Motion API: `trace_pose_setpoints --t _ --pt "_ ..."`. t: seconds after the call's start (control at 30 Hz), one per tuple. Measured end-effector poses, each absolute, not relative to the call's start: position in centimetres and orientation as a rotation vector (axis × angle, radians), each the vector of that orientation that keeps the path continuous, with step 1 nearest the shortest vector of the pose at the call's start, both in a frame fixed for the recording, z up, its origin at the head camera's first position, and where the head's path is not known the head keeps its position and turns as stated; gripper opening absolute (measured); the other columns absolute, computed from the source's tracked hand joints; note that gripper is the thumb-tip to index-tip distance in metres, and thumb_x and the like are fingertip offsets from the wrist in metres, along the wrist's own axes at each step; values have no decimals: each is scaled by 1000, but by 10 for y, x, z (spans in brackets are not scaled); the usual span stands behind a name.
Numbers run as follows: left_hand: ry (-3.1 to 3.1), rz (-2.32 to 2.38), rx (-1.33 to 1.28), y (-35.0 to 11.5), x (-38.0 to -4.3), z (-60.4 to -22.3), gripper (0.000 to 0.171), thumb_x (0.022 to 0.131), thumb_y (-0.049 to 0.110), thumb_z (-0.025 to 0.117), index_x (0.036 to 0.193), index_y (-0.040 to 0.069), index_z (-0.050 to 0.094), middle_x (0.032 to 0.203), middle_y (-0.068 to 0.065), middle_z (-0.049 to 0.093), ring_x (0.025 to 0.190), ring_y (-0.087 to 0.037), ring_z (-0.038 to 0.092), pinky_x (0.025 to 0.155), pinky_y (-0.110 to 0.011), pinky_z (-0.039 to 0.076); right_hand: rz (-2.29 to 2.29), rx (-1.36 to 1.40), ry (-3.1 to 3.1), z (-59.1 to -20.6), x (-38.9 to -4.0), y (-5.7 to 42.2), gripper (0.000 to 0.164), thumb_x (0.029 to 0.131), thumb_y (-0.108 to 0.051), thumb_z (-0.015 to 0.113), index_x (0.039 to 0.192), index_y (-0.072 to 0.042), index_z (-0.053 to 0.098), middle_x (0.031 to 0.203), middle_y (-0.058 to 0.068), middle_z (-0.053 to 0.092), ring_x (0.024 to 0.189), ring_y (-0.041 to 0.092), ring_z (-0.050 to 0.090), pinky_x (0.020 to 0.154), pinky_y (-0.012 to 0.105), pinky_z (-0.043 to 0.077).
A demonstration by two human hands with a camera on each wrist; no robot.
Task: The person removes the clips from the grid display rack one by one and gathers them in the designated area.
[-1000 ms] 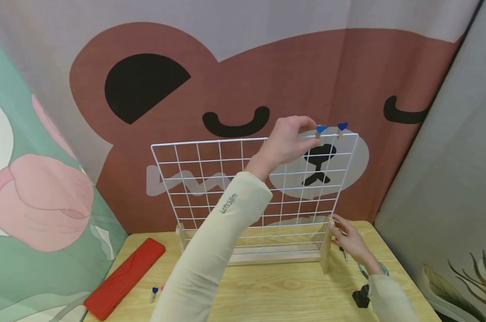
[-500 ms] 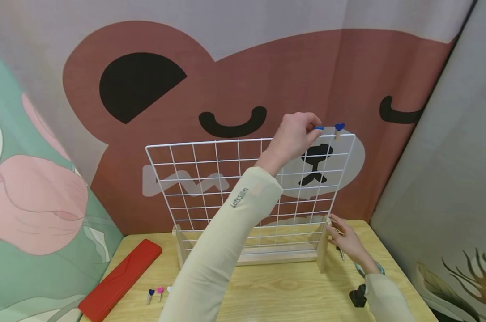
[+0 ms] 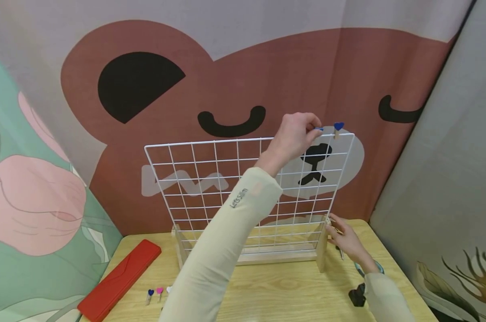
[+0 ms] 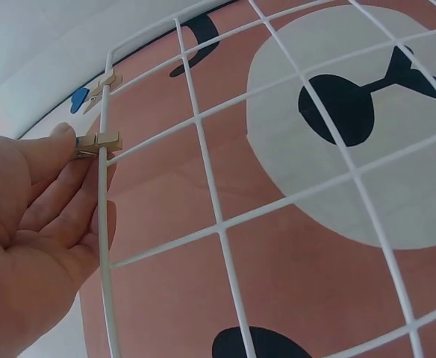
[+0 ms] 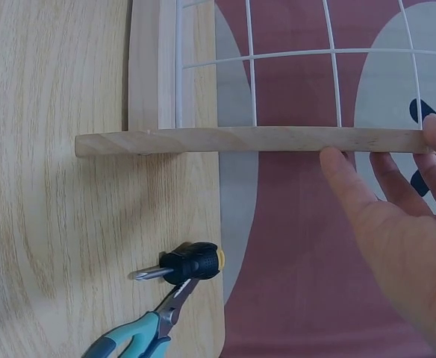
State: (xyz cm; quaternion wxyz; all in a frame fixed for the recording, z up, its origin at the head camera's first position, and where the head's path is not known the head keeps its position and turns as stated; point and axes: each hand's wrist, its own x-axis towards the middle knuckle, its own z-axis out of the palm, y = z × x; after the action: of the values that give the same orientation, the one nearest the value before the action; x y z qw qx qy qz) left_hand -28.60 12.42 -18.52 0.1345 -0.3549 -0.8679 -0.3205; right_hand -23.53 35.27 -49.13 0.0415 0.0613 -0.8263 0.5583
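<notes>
A white wire grid (image 3: 227, 180) stands upright in a wooden stand (image 3: 275, 258). At its top edge my left hand (image 3: 293, 136) pinches a small wooden clothespin (image 4: 98, 143) that straddles the top wire; a sliver of its blue heart shows in the head view. To the right, another clothespin with a blue heart (image 3: 338, 127) sits clipped on the same wire. My right hand (image 3: 349, 241) rests its fingertips against the outer side of the stand's right wooden post (image 5: 255, 140), with one finger lapping over the post's top end.
A red case (image 3: 120, 279) lies at the table's left. Beside it are clothespins with a dark blue heart (image 3: 150, 293), a pink heart (image 3: 159, 290) and a white one, partly behind my left sleeve. Pliers (image 5: 147, 328) and a stubby screwdriver (image 5: 192, 262) lie near my right hand.
My left hand has moved slightly up and closer over the clothespin, covering most of its blue heart. My right hand stays at the post. The head view has shifted slightly.
</notes>
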Motion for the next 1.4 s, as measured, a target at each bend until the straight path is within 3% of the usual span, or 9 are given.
trace_pose_setpoints --t 0.57,1.0,1.4 --pt "-2424 -945 -981 123 -282 -184 12 94 15 62 100 11 73 91 5 69 73 -4 58 66 -13 44 1707 185 -2547 -491 -237 349 60 104 -20 41 150 6 12 143 40 25 127 54 34 91 51 47" --pt "-2325 -1111 -1060 117 -263 -174 15 92 20 65 104 11 67 93 5 70 82 1 64 74 -8 43 1765 131 -2534 -491 -240 351 61 104 -17 41 151 5 9 144 39 25 128 50 34 92 49 47" --pt "-2219 -1374 -1196 89 -264 -200 12 87 15 70 98 9 71 89 2 71 72 1 65 67 -17 49 1748 145 -2535 -490 -242 353 61 104 -17 41 150 6 9 143 40 24 127 53 34 92 50 46"
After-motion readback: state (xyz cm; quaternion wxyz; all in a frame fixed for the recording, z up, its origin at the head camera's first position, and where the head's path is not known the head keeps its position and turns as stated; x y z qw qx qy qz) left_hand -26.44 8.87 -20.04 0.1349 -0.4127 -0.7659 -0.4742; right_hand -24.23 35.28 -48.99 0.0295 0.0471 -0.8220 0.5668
